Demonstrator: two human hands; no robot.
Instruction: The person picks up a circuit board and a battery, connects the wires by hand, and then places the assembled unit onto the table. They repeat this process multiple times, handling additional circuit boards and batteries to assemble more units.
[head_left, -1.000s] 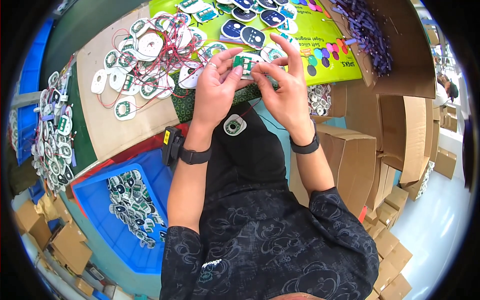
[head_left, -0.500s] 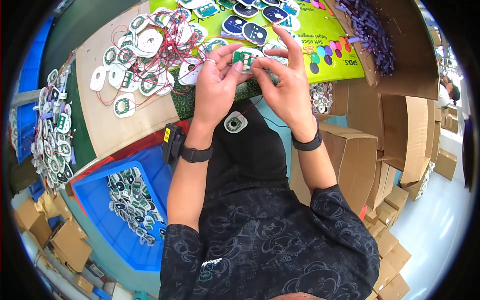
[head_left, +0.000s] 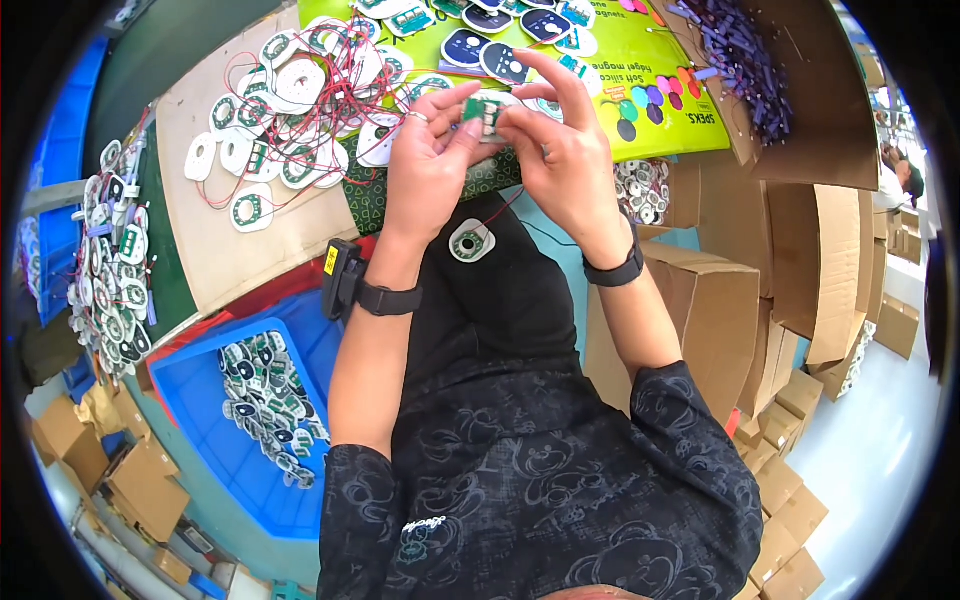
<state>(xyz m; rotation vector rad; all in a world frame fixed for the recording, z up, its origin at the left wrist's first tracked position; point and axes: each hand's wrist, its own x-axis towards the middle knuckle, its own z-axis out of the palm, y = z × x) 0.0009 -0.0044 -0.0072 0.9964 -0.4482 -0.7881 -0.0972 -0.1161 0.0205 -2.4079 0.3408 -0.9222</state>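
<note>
My left hand (head_left: 432,165) holds a small green circuit board (head_left: 480,112) with white connectors, thumb across its near edge. At the board's right side, my right hand (head_left: 562,165) pinches thumb and index finger together, its other fingers raised. Whatever is in that pinch is hidden. Below the hands, over my lap, a white rounded disc (head_left: 471,241) with a green ring board dangles from a thin dark red wire (head_left: 502,208). The wire runs up toward my right hand, where its end disappears. Left of my hands lies a tangled heap of white discs with red wires (head_left: 300,85).
Blue-faced and green boards (head_left: 465,47) lie on the green printed sheet (head_left: 640,125). An open carton (head_left: 815,160) holds purple cylinders (head_left: 745,75). More boards fill a blue bin (head_left: 215,450) at lower left and lie piled (head_left: 110,270) at far left. Cardboard boxes (head_left: 715,320) stand right.
My right hand has moved slightly left, its fingertips closer over the board's right side, with its fingers more curled. The board is tilted a little differently. The hanging disc has barely moved.
</note>
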